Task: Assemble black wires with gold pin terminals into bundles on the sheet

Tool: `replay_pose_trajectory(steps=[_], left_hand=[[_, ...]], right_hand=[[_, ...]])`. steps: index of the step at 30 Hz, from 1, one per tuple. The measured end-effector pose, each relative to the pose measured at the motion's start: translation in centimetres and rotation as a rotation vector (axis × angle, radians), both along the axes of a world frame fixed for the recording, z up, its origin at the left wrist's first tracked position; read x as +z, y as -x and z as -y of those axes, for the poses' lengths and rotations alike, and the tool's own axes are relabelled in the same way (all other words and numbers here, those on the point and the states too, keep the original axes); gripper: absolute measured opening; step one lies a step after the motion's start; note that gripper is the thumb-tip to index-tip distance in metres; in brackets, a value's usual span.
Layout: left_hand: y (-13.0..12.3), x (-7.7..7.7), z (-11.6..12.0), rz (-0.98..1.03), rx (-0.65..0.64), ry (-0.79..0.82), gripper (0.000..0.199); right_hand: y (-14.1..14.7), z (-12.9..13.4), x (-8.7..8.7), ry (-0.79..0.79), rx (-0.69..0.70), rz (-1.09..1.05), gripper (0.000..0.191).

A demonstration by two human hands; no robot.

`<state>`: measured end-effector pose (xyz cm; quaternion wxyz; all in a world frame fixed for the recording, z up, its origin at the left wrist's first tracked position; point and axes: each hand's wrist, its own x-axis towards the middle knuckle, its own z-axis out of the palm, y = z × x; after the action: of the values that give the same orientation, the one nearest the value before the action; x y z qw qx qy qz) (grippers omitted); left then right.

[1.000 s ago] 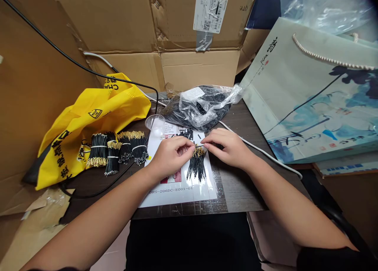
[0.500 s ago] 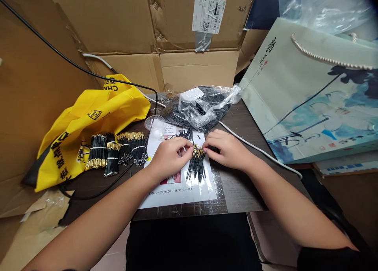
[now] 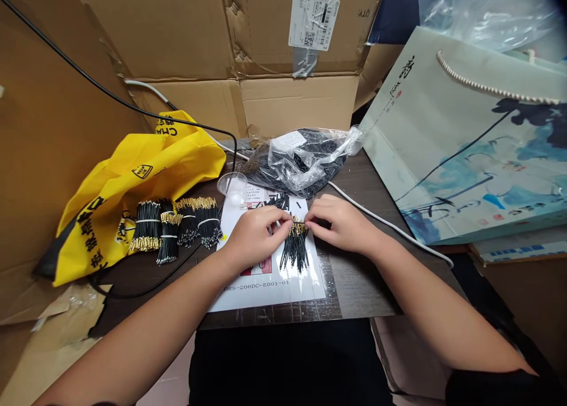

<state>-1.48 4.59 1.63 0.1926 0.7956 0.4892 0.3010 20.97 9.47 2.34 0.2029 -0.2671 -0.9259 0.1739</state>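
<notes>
My left hand (image 3: 257,232) and my right hand (image 3: 335,223) face each other above a printed sheet (image 3: 266,294), fingertips a short gap apart. Between them they pinch the two ends of one thin black wire with a gold-coloured terminal, held level. Right under it lies a loose pile of black wires (image 3: 295,252), gold ends toward the far side. Behind my left fingers is a scatter of short black tube pieces (image 3: 279,201). My fingers partly cover the pinched ends.
Banded bundles of black wires (image 3: 147,226) stand at the left before a yellow bag (image 3: 146,164). A clear plastic bag of black parts (image 3: 305,158) lies behind the sheet. A white cable (image 3: 390,226) runs beside a large paper bag (image 3: 460,146). Cardboard (image 3: 283,99) walls the back.
Almost nothing differs. My left fingertips have shifted very slightly to the right, and both hands keep their pinch on the wire.
</notes>
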Motion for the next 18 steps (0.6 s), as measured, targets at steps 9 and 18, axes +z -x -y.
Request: replay_pose_trajectory(steps=[9,18], left_hand=[[0.3,0.2,0.0,-0.088,0.123,0.013,0.013],[0.0,-0.3,0.3,-0.329,-0.028,0.022,0.021]], right_hand=[[-3.2,-1.8,0.7,0.256,-0.423,0.13,0.013],[-5.5,-3.4,0.7,0.246,-0.668,0.51,0.013]])
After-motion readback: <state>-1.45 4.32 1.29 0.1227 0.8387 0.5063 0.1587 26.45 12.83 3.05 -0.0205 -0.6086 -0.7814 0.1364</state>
